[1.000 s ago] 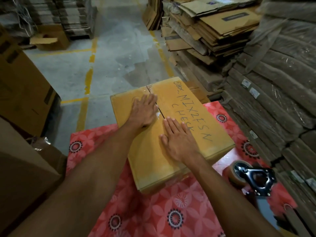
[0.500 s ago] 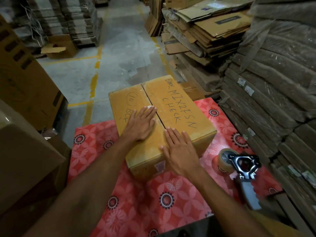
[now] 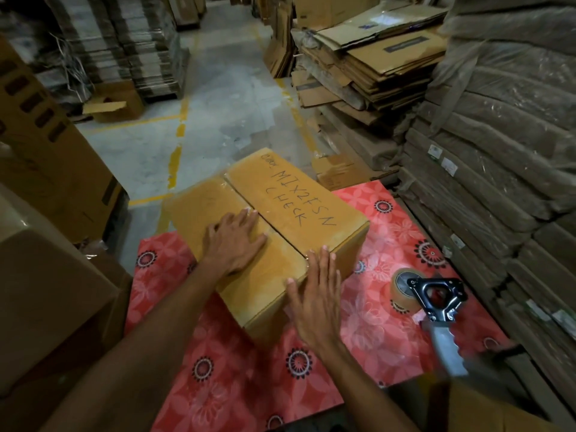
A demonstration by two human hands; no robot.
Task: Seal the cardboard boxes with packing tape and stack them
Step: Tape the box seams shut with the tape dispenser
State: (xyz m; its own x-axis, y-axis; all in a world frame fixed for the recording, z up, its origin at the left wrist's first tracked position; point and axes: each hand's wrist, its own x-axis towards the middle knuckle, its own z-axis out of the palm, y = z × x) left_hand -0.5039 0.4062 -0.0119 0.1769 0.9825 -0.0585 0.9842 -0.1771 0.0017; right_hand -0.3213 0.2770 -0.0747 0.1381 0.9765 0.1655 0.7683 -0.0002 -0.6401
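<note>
Right hand [image 3: 314, 302] slid down box [image 3: 296, 213] end — apparently pressing; left hand [image 3: 233, 241] flat atop.

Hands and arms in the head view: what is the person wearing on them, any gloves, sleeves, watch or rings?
Nothing is worn. The left hand and right hand are bare, with no gloves or rings. The left forearm and right forearm are bare to the frame edge, with no sleeve, watch or band in view.
</note>
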